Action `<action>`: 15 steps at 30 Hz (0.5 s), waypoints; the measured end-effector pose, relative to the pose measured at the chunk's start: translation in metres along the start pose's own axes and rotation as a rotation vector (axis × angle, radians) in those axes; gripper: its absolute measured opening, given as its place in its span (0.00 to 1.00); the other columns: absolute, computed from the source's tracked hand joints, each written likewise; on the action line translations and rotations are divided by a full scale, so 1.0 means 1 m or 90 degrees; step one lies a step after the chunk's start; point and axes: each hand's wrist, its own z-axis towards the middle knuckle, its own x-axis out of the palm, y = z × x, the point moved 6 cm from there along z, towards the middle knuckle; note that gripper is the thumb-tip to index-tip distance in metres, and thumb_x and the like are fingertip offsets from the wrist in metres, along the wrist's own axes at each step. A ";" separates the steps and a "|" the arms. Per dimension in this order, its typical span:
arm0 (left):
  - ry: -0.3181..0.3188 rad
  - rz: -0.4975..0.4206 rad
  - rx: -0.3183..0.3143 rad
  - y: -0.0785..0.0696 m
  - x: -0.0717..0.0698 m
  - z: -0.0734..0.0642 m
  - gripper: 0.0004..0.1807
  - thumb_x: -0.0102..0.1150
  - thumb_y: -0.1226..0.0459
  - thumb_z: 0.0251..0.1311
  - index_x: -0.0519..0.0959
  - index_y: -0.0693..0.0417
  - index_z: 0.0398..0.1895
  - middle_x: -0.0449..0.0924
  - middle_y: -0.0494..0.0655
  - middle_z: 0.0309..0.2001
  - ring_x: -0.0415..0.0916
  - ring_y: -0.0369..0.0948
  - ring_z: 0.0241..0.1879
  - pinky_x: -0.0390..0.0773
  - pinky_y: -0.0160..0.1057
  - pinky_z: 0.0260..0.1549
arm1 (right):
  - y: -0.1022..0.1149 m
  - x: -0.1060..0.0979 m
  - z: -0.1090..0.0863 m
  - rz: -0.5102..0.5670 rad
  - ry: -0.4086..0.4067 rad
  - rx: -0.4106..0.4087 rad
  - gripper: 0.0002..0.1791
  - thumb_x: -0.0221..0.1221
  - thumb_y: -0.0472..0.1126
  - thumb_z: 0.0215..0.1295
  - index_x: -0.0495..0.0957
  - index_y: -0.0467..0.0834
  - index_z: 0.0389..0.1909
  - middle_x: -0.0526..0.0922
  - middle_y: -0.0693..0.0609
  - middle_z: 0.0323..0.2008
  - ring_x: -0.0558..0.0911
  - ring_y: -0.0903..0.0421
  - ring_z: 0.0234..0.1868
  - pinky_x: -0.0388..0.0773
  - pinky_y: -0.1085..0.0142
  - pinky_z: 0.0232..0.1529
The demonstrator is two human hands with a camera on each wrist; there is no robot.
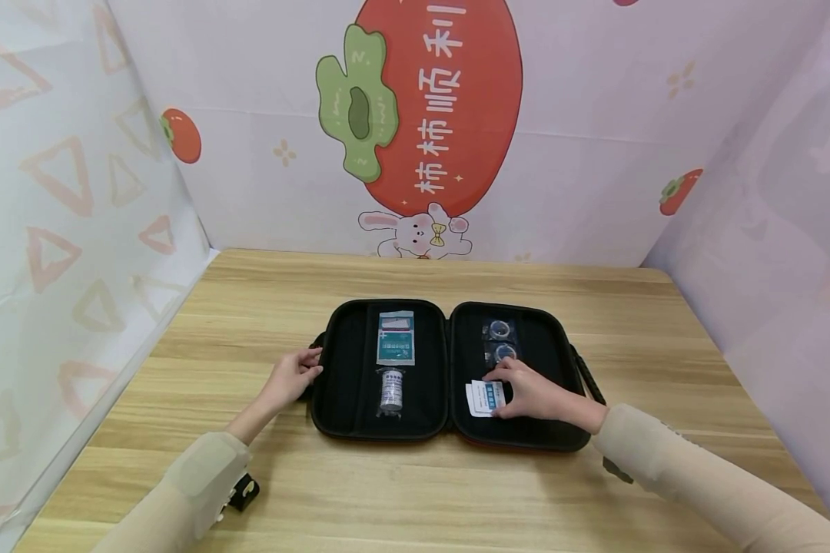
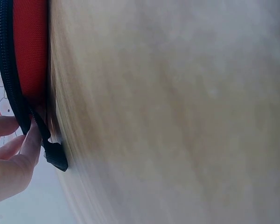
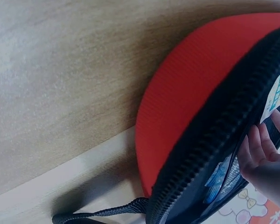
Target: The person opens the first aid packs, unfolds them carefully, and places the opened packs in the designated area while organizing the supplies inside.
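Observation:
An unfolded zip case (image 1: 422, 439), black inside and red outside, lies on the table. At its left edge, my left hand (image 1: 296, 376) grips the zipped rim (image 2: 10, 70) between its fingers, near a black strap tab (image 2: 56, 156). My right hand (image 1: 529, 392) is over the right half, thumb and fingers on opposite edges of small white packets with blue print (image 1: 480, 398). In the right wrist view, the fingers (image 3: 256, 144) reach inside the rim beside a packet (image 3: 274, 95). Above that hand sit two clear-wrapped rolls (image 1: 500, 330), the lower one partly covered by fingers.
The left half holds a teal-and-white packet (image 1: 396, 349) and a wrapped white roll (image 1: 391, 390). A black carry strap (image 1: 589, 376) hangs at the case's right side. The wooden table (image 1: 415, 499) meets printed cloth walls (image 1: 249, 192) behind and at both sides.

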 end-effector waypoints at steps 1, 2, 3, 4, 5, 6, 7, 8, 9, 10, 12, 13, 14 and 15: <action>0.000 0.000 0.000 0.000 0.000 0.000 0.20 0.49 0.76 0.57 0.66 0.76 0.53 0.74 0.61 0.35 0.74 0.43 0.28 0.72 0.32 0.23 | 0.000 -0.001 0.000 0.000 0.002 0.001 0.25 0.68 0.44 0.42 0.76 0.39 0.44 0.71 0.47 0.41 0.69 0.55 0.38 0.71 0.62 0.39; 0.000 0.000 0.001 0.000 0.000 0.000 0.20 0.49 0.76 0.57 0.66 0.76 0.53 0.74 0.61 0.35 0.74 0.43 0.28 0.72 0.32 0.23 | 0.000 -0.002 0.000 0.005 0.004 0.006 0.25 0.67 0.44 0.42 0.76 0.39 0.44 0.71 0.47 0.41 0.69 0.55 0.38 0.71 0.62 0.40; -0.001 -0.001 0.002 0.000 0.000 0.000 0.20 0.49 0.76 0.56 0.66 0.76 0.53 0.74 0.61 0.35 0.74 0.43 0.28 0.72 0.32 0.23 | 0.000 -0.003 0.000 0.008 0.006 0.009 0.25 0.67 0.44 0.43 0.75 0.39 0.44 0.72 0.46 0.42 0.70 0.55 0.38 0.71 0.61 0.39; 0.000 -0.001 0.002 0.000 0.000 0.000 0.20 0.49 0.76 0.56 0.66 0.76 0.53 0.74 0.61 0.35 0.74 0.43 0.28 0.72 0.32 0.23 | 0.000 -0.004 0.000 0.012 0.007 0.013 0.25 0.67 0.45 0.43 0.75 0.39 0.45 0.72 0.46 0.42 0.70 0.55 0.38 0.71 0.61 0.39; 0.000 -0.002 0.002 0.000 0.000 0.000 0.20 0.49 0.76 0.56 0.66 0.76 0.53 0.74 0.61 0.35 0.74 0.44 0.28 0.72 0.32 0.23 | 0.000 -0.004 -0.001 0.015 0.008 0.014 0.26 0.67 0.45 0.44 0.75 0.39 0.45 0.73 0.45 0.42 0.70 0.55 0.37 0.71 0.62 0.39; 0.001 -0.001 0.002 0.000 0.000 0.000 0.20 0.49 0.76 0.57 0.66 0.76 0.53 0.74 0.61 0.35 0.74 0.44 0.28 0.72 0.32 0.23 | -0.001 -0.006 -0.001 0.021 0.009 0.015 0.26 0.67 0.45 0.44 0.75 0.39 0.45 0.73 0.45 0.42 0.71 0.55 0.37 0.71 0.62 0.38; 0.001 0.000 0.001 0.000 0.000 0.000 0.20 0.49 0.76 0.57 0.66 0.76 0.53 0.74 0.61 0.35 0.74 0.44 0.28 0.72 0.32 0.23 | -0.001 -0.007 -0.001 0.026 0.009 0.016 0.26 0.67 0.45 0.44 0.74 0.39 0.46 0.73 0.45 0.42 0.71 0.55 0.36 0.71 0.63 0.37; 0.002 0.000 0.000 0.000 0.000 0.000 0.20 0.49 0.76 0.57 0.65 0.76 0.53 0.74 0.61 0.35 0.74 0.44 0.29 0.72 0.32 0.23 | -0.001 -0.007 -0.002 0.030 0.008 0.016 0.26 0.66 0.44 0.44 0.74 0.39 0.46 0.73 0.45 0.42 0.71 0.55 0.36 0.71 0.64 0.36; 0.001 0.001 -0.001 0.000 0.000 0.000 0.20 0.49 0.76 0.57 0.66 0.76 0.53 0.74 0.61 0.35 0.74 0.44 0.29 0.72 0.32 0.23 | -0.001 -0.008 -0.003 0.032 0.006 0.013 0.26 0.66 0.44 0.45 0.74 0.39 0.46 0.73 0.45 0.42 0.72 0.55 0.36 0.71 0.65 0.36; 0.002 0.003 -0.002 0.000 0.000 0.000 0.20 0.49 0.75 0.57 0.66 0.76 0.53 0.74 0.61 0.36 0.74 0.44 0.29 0.72 0.32 0.23 | -0.001 -0.010 -0.004 0.034 0.003 0.010 0.26 0.66 0.44 0.45 0.74 0.39 0.46 0.74 0.46 0.41 0.72 0.55 0.35 0.71 0.66 0.34; 0.003 0.004 -0.004 0.001 0.000 0.000 0.20 0.49 0.75 0.57 0.65 0.75 0.54 0.74 0.61 0.36 0.74 0.44 0.29 0.72 0.32 0.23 | -0.001 -0.012 -0.006 0.038 -0.003 0.007 0.26 0.66 0.43 0.45 0.74 0.39 0.47 0.74 0.46 0.40 0.72 0.54 0.35 0.71 0.67 0.33; 0.003 0.003 -0.004 0.001 0.000 0.000 0.20 0.49 0.75 0.57 0.65 0.75 0.54 0.74 0.61 0.36 0.74 0.44 0.29 0.72 0.32 0.23 | -0.001 -0.013 -0.007 0.038 -0.007 0.007 0.26 0.66 0.43 0.45 0.74 0.39 0.47 0.74 0.47 0.40 0.72 0.54 0.35 0.71 0.68 0.33; 0.004 0.003 -0.005 0.001 0.000 0.000 0.20 0.49 0.75 0.57 0.65 0.75 0.54 0.74 0.61 0.36 0.74 0.44 0.29 0.72 0.32 0.23 | -0.001 -0.014 -0.009 0.038 -0.010 0.007 0.26 0.66 0.42 0.45 0.73 0.39 0.47 0.74 0.47 0.40 0.72 0.54 0.35 0.71 0.69 0.32; 0.004 0.001 -0.005 0.001 0.000 0.000 0.20 0.49 0.75 0.57 0.65 0.75 0.54 0.74 0.61 0.36 0.74 0.44 0.29 0.72 0.32 0.23 | -0.002 -0.015 -0.010 0.041 -0.012 0.010 0.26 0.66 0.42 0.45 0.73 0.39 0.47 0.73 0.48 0.40 0.72 0.54 0.35 0.71 0.69 0.32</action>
